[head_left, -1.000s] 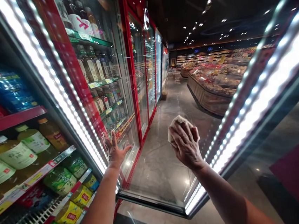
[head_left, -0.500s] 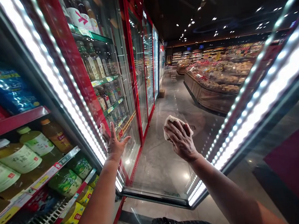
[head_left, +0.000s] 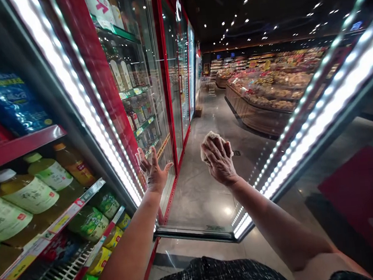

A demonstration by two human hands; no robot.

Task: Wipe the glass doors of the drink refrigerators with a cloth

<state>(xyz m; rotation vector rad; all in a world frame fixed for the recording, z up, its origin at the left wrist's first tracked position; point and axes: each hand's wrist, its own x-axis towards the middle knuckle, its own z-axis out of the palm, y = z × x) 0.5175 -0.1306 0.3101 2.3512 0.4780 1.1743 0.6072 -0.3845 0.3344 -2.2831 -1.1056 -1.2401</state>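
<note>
In front of me stands a glass door with bright LED strips along both side edges. My right hand presses a pale, crumpled cloth against the glass, left of the right-hand strip. The fingers lie over the cloth and hide most of it. Further left, my left hand is raised with its fingers spread and nothing in it. It is close to the glass beside the left LED strip; whether it touches the pane I cannot tell.
Shelves on my left hold bottled drinks, a blue pack and yellow and green packs. Red-framed fridges line the aisle beyond the door. A wooden display counter with packaged goods stands across the grey floor.
My left hand has shifted a little right, nearer the right hand. The right hand and cloth have moved slightly up and left. The view has tilted slightly.
</note>
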